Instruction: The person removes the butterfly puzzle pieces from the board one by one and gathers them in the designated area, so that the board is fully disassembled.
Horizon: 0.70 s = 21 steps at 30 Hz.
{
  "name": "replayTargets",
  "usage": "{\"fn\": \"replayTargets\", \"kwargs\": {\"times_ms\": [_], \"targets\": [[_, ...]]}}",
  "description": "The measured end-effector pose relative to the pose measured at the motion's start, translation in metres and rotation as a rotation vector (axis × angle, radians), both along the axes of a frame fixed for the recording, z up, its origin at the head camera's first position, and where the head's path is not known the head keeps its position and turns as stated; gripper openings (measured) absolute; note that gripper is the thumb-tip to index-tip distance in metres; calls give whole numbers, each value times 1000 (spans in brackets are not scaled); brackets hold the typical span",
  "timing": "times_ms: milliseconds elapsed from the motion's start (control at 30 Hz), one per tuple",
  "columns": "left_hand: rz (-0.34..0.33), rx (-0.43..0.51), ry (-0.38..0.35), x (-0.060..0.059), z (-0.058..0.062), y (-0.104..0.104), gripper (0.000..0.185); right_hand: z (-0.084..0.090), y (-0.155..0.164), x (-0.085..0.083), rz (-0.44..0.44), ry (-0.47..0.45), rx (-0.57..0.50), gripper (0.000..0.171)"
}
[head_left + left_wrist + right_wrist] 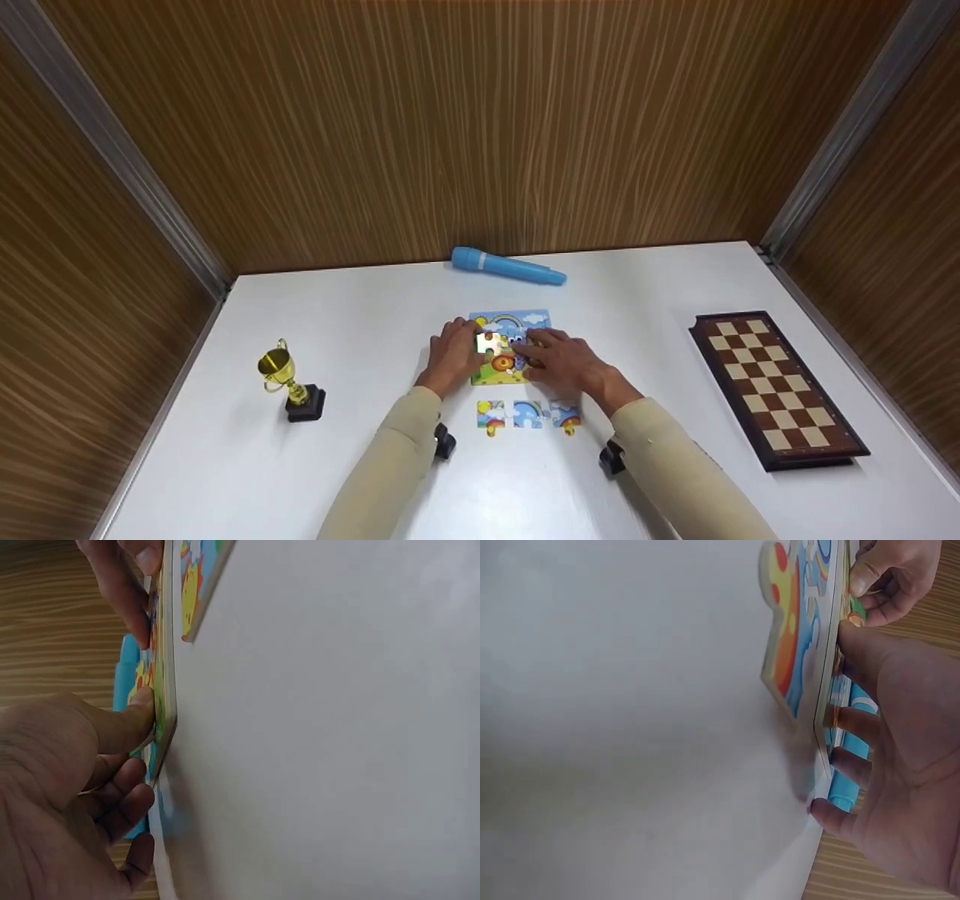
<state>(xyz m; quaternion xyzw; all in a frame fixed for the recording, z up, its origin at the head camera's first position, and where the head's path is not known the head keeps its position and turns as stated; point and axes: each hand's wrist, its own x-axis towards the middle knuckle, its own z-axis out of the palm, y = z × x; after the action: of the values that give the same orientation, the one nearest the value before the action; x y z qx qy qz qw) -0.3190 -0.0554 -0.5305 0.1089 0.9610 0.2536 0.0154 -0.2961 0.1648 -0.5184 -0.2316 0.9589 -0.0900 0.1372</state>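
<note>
A colourful puzzle board lies in the middle of the white table. My left hand is at its left side, thumb and curled fingers pinching a puzzle piece that sits on the board. In the left wrist view the thumb presses against the board's edge. My right hand rests on the board's right side with its fingers spread; the right wrist view shows them straight across the board. Three loose pieces lie in a row just in front of the board.
A blue toy microphone lies behind the board near the wood wall. A small gold trophy stands at the left. A folded chessboard lies at the right. Wood panels close in the table on three sides.
</note>
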Motion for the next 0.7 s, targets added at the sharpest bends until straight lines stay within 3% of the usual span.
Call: {"fn": "replayTargets", "kwargs": {"times_ms": [700], "targets": [[-4, 70, 48, 1, -4, -3, 37, -4, 0, 2, -20, 0, -15, 57]]}}
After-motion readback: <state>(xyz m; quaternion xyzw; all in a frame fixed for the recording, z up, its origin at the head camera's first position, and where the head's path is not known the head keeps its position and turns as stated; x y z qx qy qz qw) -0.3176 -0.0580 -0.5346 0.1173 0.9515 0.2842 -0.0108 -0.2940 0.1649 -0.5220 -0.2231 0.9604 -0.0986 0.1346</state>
